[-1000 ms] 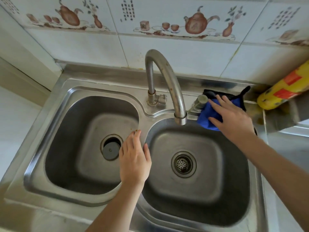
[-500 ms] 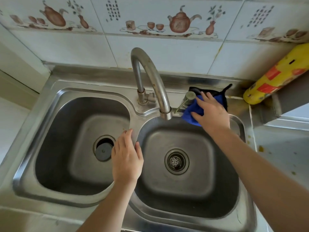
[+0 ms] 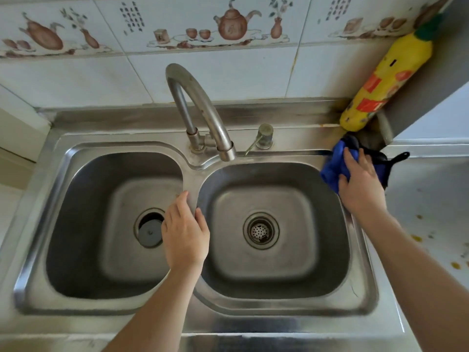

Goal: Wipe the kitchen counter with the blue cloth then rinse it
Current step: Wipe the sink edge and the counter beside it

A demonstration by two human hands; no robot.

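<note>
The blue cloth (image 3: 333, 166), with a black edge and loop, lies on the back right corner of the steel double sink's rim (image 3: 294, 153). My right hand (image 3: 360, 185) presses flat on it with fingers spread. My left hand (image 3: 184, 231) rests open on the divider between the two basins, holding nothing. The curved faucet (image 3: 200, 107) arches over the divider with its spout above the right basin; no water runs.
A yellow bottle (image 3: 380, 82) leans in the back right corner above the cloth. A small soap-dispenser pump (image 3: 264, 135) stands right of the faucet. The white counter (image 3: 431, 224) to the right carries orange specks. The left drain (image 3: 150, 228) holds a stopper; the right drain (image 3: 261, 230) has a strainer.
My right hand has slid the blue cloth rightward along the back rim, from beside the dispenser pump to the sink's right corner. My left hand stays on the divider.
</note>
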